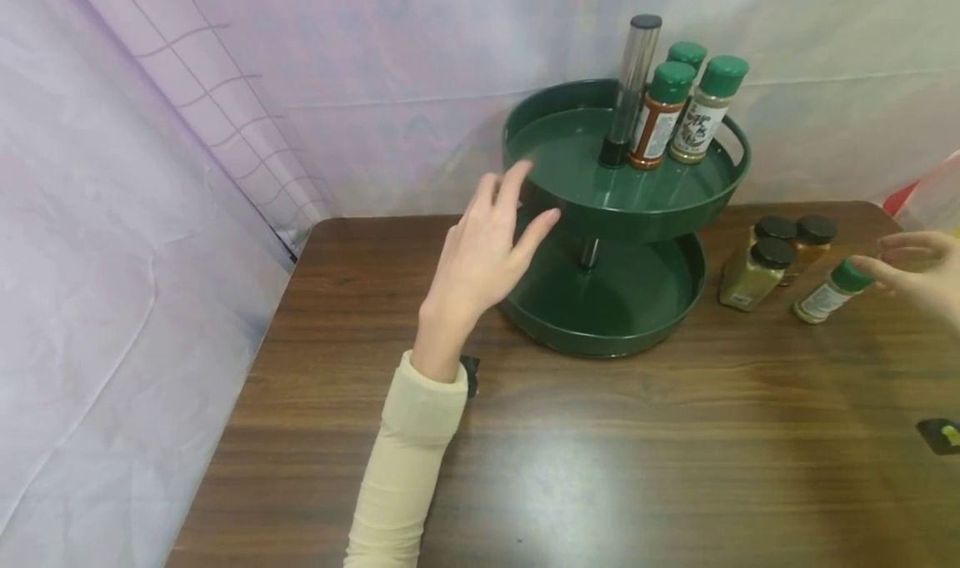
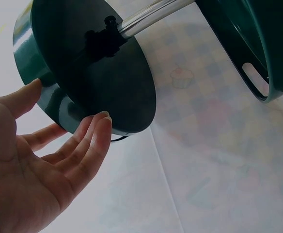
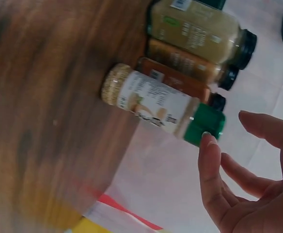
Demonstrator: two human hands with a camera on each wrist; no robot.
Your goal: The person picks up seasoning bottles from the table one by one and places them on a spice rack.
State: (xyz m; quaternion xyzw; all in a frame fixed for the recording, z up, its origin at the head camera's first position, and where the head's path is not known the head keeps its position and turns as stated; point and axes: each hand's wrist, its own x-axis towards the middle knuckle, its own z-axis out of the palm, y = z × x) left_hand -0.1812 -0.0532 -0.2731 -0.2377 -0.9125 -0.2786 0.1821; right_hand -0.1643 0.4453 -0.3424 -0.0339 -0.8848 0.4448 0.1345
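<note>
On the table stands a green two-tier rack with an upper tray [image 1: 570,201] and a lower tray [image 1: 607,339]. My left hand [image 1: 483,251] is at the upper tray's left front, fingers loosely spread. In the left wrist view, its thumb and fingertips are right by that tray's wall [image 2: 23,43]. At the right, my right hand [image 1: 926,276] reaches to a green-capped spice bottle [image 1: 823,301] standing on the table. Seen from the right wrist, one fingertip overlaps the green cap [image 3: 204,124], while the thumb is apart from it.
Three green-capped spice bottles [image 1: 701,126] stand on the upper tray, right of the metal post [image 1: 636,84]. Three black-lidded spice jars [image 1: 750,280] cluster between the rack and the right hand's bottle. A dark object [image 1: 939,436] lies at the table's right. Cloth hangs behind.
</note>
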